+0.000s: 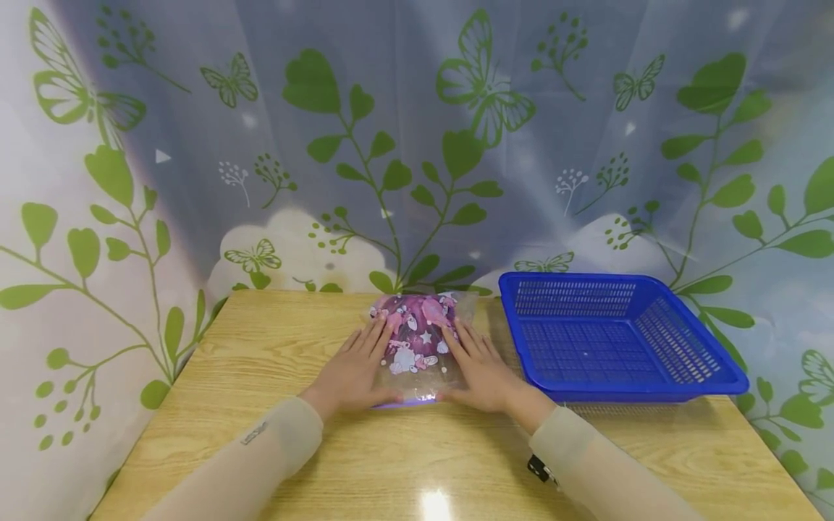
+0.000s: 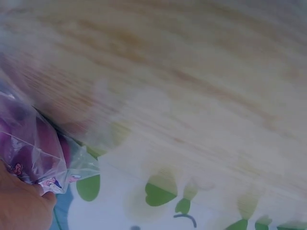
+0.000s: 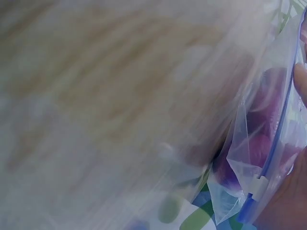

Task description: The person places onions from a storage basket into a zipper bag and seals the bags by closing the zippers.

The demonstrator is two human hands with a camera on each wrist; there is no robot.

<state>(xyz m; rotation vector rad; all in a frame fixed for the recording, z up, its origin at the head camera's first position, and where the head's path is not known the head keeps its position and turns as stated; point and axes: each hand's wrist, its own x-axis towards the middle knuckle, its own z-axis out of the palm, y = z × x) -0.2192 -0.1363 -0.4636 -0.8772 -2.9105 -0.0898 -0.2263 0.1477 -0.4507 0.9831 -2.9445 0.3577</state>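
A clear zip bag point(image 1: 417, 380), printed with pink and white cartoon figures, lies on the table with something purple inside. My left hand point(image 1: 355, 369) rests on its left side, fingers extended over the plastic and thumb near the front edge. Opposite it, my right hand point(image 1: 485, 373) lies on the right side with its fingers likewise straight. The right wrist view shows the bag's blue zip strip point(image 3: 280, 129) and a white slider point(image 3: 258, 188) near one end. In the left wrist view, the hand point(image 2: 24, 206) touches the bag's plastic point(image 2: 36, 139).
A blue plastic basket point(image 1: 586, 387) with slotted walls stands on the right of the wooden table point(image 1: 404, 463), close to my right hand. Behind the table hangs a curtain point(image 1: 391, 43) with green leaves and butterflies.
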